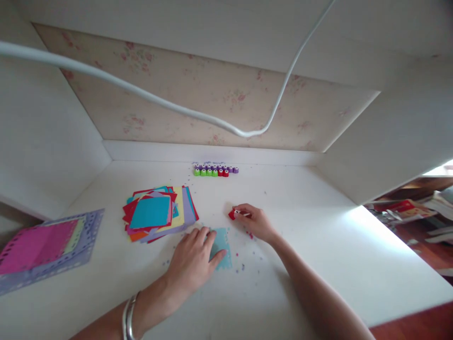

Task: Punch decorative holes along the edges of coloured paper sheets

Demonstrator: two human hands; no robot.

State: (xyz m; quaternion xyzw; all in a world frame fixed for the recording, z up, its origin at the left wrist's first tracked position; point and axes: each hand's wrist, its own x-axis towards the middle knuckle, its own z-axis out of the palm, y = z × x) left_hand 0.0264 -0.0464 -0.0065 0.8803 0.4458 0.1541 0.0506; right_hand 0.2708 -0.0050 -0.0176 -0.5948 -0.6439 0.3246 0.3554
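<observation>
My left hand (194, 255) lies palm down with fingers stretched, resting on a small light-blue sheet of paper (221, 241). Small notches or holes run along that sheet's edges, and my hand hides its left part. Up and to the right, my right hand (257, 221) grips a small red craft punch (232, 214) with a white top, between thumb and fingers. Tiny punched-out bits (250, 234) in pink and purple are scattered on the white desk around the sheet.
Several purple, green and red punches (215, 171) stand in two rows at the back. A stack of coloured paper (150, 212) lies left of centre. Punched pink and purple sheets (42, 245) lie far left. A white cable (198, 113) hangs across the front.
</observation>
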